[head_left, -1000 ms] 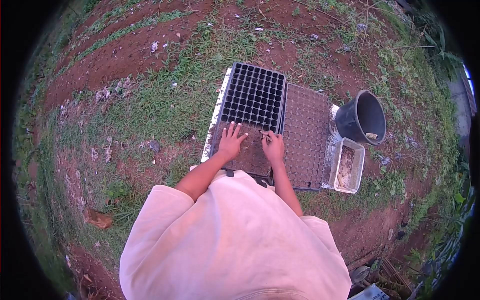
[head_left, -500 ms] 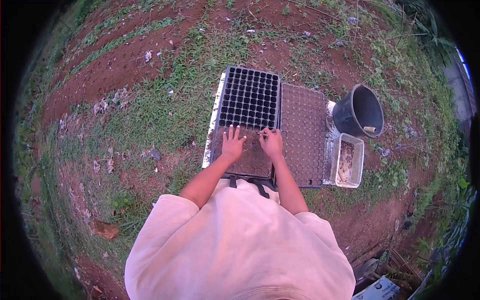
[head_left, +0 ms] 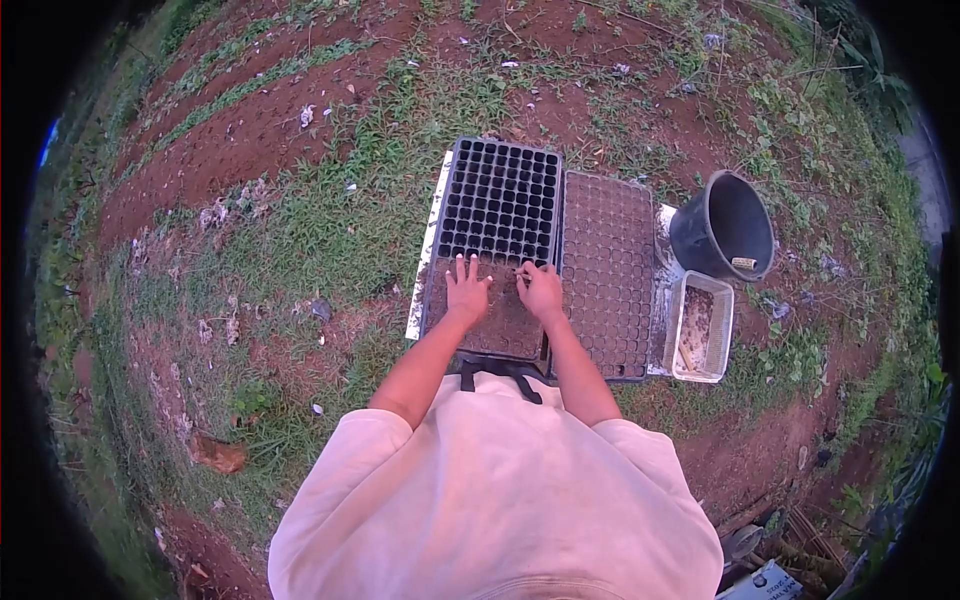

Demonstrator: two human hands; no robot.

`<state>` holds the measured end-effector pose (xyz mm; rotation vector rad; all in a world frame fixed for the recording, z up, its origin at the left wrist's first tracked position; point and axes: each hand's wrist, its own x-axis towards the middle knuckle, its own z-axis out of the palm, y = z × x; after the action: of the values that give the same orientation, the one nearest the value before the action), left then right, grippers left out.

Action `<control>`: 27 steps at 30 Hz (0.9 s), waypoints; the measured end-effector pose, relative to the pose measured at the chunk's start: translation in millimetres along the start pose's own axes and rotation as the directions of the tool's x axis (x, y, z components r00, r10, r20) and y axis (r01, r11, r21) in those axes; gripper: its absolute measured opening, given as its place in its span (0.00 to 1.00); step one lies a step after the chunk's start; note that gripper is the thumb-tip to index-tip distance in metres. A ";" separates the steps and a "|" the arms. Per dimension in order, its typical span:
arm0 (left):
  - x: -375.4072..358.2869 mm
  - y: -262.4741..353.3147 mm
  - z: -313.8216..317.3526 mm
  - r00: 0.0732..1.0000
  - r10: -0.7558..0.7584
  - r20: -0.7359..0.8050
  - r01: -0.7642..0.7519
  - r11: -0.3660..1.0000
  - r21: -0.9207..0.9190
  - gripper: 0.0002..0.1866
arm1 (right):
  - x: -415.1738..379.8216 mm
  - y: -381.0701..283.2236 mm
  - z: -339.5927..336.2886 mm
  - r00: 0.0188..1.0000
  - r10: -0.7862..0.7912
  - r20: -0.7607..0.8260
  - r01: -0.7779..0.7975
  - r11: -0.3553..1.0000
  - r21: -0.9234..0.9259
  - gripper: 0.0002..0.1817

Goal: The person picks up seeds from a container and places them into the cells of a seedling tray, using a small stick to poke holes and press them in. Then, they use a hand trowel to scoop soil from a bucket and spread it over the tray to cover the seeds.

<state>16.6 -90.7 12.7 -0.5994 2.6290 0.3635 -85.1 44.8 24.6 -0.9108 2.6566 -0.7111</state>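
A black seedling tray [head_left: 500, 200] lies in front of my body. Its far cells are dark and hollow, while brown soil [head_left: 505, 332] covers the near part. My left hand [head_left: 467, 297] rests on that soil with fingers spread, close to the line where the hollow cells begin. To its right, my right hand [head_left: 541, 290] is low over the tray's right side, fingers pinched together. Whatever sits between those fingertips is too small to make out. Alongside on the right is a second seedling tray [head_left: 607, 270], its cells filled with soil.
A black bucket [head_left: 722, 225] stands tilted at the right. Before it is a pale rectangular basin [head_left: 700, 327] with soil remnants and a small stick inside. White board [head_left: 430, 245] shows beneath the trays. Grass and bare red soil surround everything.
The whole view has shifted slightly, the scene sliding a little right and down. Both hands stay at nearly the same spots on the tray, with the right fingers still pinched.
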 end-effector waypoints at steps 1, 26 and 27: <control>-0.6 0.8 -1.8 1.000 -0.008 0.016 0.008 1.000 0.003 0.22 | -3.1 -1.4 -1.3 0.999 -0.008 -0.038 0.009 1.000 0.027 0.09; -7.3 0.8 17.0 0.995 -0.027 -0.099 0.020 0.997 -0.072 0.25 | -24.2 7.2 14.9 0.978 0.101 -0.182 -0.060 0.974 0.220 0.10; -7.4 0.7 16.6 0.992 -0.018 -0.124 0.006 0.995 -0.095 0.23 | -22.2 6.2 15.4 0.974 0.090 -0.210 -0.048 0.979 0.198 0.10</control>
<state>28.0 -81.9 1.6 -0.6889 2.7382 0.4638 -65.4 57.4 9.8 -0.7216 2.7269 -1.0850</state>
